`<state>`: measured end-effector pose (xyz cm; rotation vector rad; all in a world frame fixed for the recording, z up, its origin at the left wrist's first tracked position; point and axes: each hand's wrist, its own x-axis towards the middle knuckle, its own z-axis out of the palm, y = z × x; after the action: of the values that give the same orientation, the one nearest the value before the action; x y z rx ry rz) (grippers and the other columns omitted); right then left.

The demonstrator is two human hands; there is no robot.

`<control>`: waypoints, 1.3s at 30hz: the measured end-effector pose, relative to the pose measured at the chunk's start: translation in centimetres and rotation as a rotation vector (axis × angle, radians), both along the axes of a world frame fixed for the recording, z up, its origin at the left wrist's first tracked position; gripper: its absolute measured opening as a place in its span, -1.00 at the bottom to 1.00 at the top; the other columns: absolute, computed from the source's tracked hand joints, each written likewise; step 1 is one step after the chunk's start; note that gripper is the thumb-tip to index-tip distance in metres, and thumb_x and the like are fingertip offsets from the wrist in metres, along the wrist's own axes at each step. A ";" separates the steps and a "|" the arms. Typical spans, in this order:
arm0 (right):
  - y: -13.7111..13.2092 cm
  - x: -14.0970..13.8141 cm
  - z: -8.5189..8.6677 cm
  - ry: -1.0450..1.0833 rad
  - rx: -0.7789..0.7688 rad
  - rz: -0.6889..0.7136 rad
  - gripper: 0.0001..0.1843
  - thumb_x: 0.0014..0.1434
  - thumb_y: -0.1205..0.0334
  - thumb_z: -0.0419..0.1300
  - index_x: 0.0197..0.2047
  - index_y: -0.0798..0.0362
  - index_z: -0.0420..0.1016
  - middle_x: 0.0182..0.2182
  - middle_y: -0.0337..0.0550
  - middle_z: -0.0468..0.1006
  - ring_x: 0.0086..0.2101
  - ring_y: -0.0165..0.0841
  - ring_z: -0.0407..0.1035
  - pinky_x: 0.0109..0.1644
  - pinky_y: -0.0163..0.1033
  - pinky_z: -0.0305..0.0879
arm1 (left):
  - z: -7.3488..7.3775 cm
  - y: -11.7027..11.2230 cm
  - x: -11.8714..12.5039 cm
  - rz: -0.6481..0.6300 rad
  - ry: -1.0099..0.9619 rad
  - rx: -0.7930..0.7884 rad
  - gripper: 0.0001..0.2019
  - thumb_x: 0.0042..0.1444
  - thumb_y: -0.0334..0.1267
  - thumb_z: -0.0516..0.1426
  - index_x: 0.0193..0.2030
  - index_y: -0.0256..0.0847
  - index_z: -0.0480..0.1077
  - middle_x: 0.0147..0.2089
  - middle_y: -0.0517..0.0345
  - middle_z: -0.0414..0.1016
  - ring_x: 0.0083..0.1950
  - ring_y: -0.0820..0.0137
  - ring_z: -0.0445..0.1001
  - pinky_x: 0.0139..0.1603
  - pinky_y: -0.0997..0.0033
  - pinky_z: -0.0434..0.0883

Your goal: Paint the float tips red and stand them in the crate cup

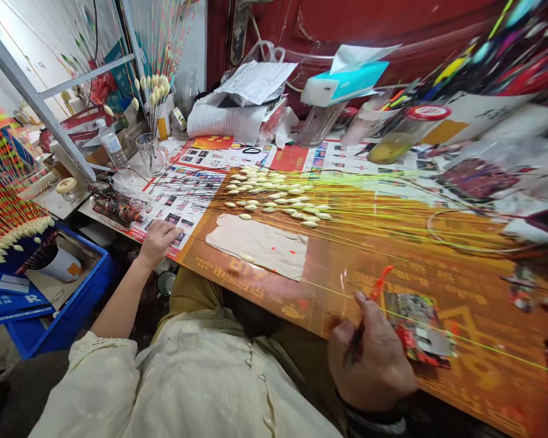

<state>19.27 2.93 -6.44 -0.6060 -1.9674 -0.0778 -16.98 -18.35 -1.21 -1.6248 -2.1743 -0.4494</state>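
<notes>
pinching the thin end of a slender float (246, 258) with the left hand (161, 240), left of the pale sheet (237, 234), with float body at that sheet's near edge; gripping a red-tipped brush (381, 283) in the right hand (374, 359), right of the sheet. seemingly at the step of bringing red to the yellow stem (484, 345), cannot tell whether touching; calls next for a steady stem and light brush pressure.

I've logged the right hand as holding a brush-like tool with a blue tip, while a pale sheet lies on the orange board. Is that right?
Not quite: the head view shows the tip of the brush-like tool in the right hand is orange-red. The pale sheet does lie on the orange board.
</notes>
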 end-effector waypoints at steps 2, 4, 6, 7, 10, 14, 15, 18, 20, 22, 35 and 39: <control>0.1 0.1 -0.2 -0.002 -0.007 0.006 -0.34 0.24 0.38 0.17 0.39 0.11 0.19 0.04 0.08 0.58 -0.05 -0.11 0.55 0.03 -0.11 0.53 | -0.1 -0.1 -0.2 0.016 -0.008 -0.003 -0.64 0.36 -0.33 -0.08 0.05 -0.03 0.50 -0.09 0.00 0.54 -0.02 0.27 0.41 0.04 0.15 0.32; 0.2 0.2 -0.4 -0.006 -0.019 0.016 -0.34 0.25 0.37 0.17 0.39 0.10 0.18 0.04 0.07 0.58 -0.04 -0.12 0.55 0.03 -0.10 0.53 | -0.1 -0.1 -0.3 0.028 -0.009 -0.001 -0.64 0.36 -0.31 -0.08 0.05 -0.04 0.51 -0.09 -0.01 0.54 -0.03 0.27 0.42 0.05 0.15 0.33; 0.3 0.1 -0.5 -0.008 -0.030 0.020 -0.34 0.25 0.37 0.17 0.39 0.09 0.18 0.05 0.07 0.57 -0.04 -0.12 0.54 0.04 -0.10 0.53 | 0.1 -0.1 -0.4 0.030 -0.010 0.001 -0.64 0.36 -0.31 -0.09 0.04 -0.04 0.51 -0.10 -0.01 0.55 -0.04 0.26 0.42 0.05 0.14 0.34; 0.3 0.1 -0.5 -0.007 -0.031 0.018 -0.35 0.25 0.37 0.17 0.39 0.09 0.19 0.05 0.06 0.57 -0.03 -0.13 0.54 0.05 -0.10 0.52 | 0.3 -0.1 -0.5 0.029 -0.015 0.000 -0.64 0.36 -0.31 -0.09 0.03 -0.04 0.51 -0.10 -0.01 0.55 -0.04 0.26 0.43 0.05 0.13 0.35; 0.1 -0.1 -0.3 0.002 -0.042 0.020 -0.36 0.25 0.39 0.16 0.38 0.08 0.20 0.06 0.05 0.56 0.00 -0.14 0.52 0.07 -0.09 0.51 | 1.0 -0.5 -0.6 0.013 -0.037 0.009 -0.65 0.34 -0.31 -0.07 0.03 -0.01 0.52 -0.12 -0.01 0.56 -0.03 0.23 0.45 0.05 0.10 0.38; -0.1 -0.6 0.4 0.014 -0.077 0.032 -0.34 0.27 0.39 0.13 0.41 0.03 0.14 0.07 0.04 0.55 0.04 -0.17 0.49 0.09 -0.06 0.52 | 1.7 -1.2 -1.4 -0.046 0.005 0.085 -0.62 0.25 -0.29 0.03 0.14 0.14 0.46 -0.09 0.04 0.59 -0.06 0.15 0.50 -0.02 0.00 0.44; 0.1 -0.7 0.5 0.022 -0.075 0.038 -0.34 0.27 0.39 0.12 0.41 0.02 0.12 0.07 0.03 0.55 0.05 -0.18 0.49 0.10 -0.06 0.52 | 1.6 -1.2 -1.8 -0.066 0.026 0.103 -0.56 0.22 -0.29 0.05 0.20 0.21 0.40 -0.09 0.09 0.59 -0.06 0.12 0.51 -0.03 -0.04 0.45; 0.8 -1.3 0.9 0.030 -0.122 0.073 -0.34 0.30 0.38 0.06 0.43 0.03 0.07 0.11 0.05 0.52 0.11 -0.22 0.45 0.15 -0.07 0.50 | 1.2 0.0 -2.3 -0.055 0.059 0.136 -0.37 0.21 -0.28 0.06 0.35 0.44 0.13 -0.01 0.28 0.58 -0.01 0.07 0.51 0.02 -0.17 0.44; 1.1 -1.5 1.1 0.037 -0.135 0.079 -0.34 0.30 0.39 0.05 0.44 0.03 0.04 0.13 0.05 0.50 0.13 -0.24 0.42 0.18 -0.07 0.48 | 1.2 1.5 -1.0 -0.118 0.111 0.156 -0.31 0.18 -0.28 0.12 0.40 0.38 0.08 -0.02 0.21 0.58 -0.04 0.06 0.51 0.03 -0.13 0.42; 1.2 -1.5 1.3 0.050 -0.139 0.084 -0.33 0.30 0.41 0.05 0.44 0.03 0.03 0.15 0.05 0.49 0.16 -0.25 0.40 0.20 -0.08 0.46 | 1.4 3.7 1.7 -0.206 0.166 0.148 -0.27 0.17 -0.30 0.16 0.44 0.23 0.05 -0.02 0.10 0.58 -0.07 0.07 0.51 0.04 -0.06 0.42; 1.1 -0.5 2.7 0.112 -0.285 0.153 -0.33 0.33 0.40 0.01 0.45 -0.03 -0.01 0.21 -0.01 0.44 0.22 -0.32 0.33 0.28 -0.12 0.39 | 1.1 19.2 17.6 -0.702 0.220 0.153 -0.74 0.29 -0.33 0.10 0.10 -0.25 0.38 -0.27 0.03 0.56 -0.30 0.33 0.46 -0.24 0.31 0.31; 1.0 2.3 3.2 0.153 -0.267 0.126 -0.36 0.32 0.40 0.03 0.43 -0.06 0.06 0.15 -0.03 0.50 0.15 -0.31 0.40 0.20 -0.13 0.44 | 1.0 19.8 17.8 -0.685 0.222 0.160 -0.79 0.27 -0.31 0.13 0.04 -0.23 0.40 -0.31 0.08 0.55 -0.33 0.35 0.45 -0.25 0.33 0.30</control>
<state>21.61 3.91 -3.19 -0.6380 -1.8753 0.3048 0.81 1.49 -0.23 -2.1763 -1.3451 -0.5757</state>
